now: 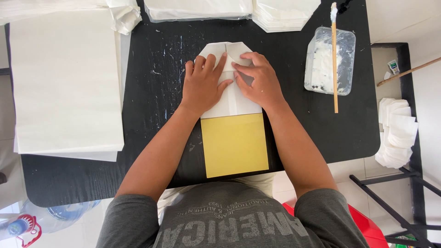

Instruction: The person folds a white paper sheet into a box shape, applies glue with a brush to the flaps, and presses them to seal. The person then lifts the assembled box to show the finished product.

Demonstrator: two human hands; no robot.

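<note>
A white folded paper piece [229, 103] with angled top corners lies in the middle of the black table [156, 105]. A yellow card [234, 144] sticks out from under its near edge. My left hand [202, 85] lies flat on the left half of the white paper, fingers spread toward the top fold. My right hand [257, 80] presses on the right half, fingertips meeting the left hand at the centre seam. Neither hand grips anything; both press down on the paper.
A large stack of white sheets [64, 82] covers the table's left side. More white stacks [197, 9] sit along the far edge. A clear tub of white paste [330, 59] with a wooden-handled brush [334, 69] stands at right. Folded white pieces [397, 133] are piled beyond the table's right edge.
</note>
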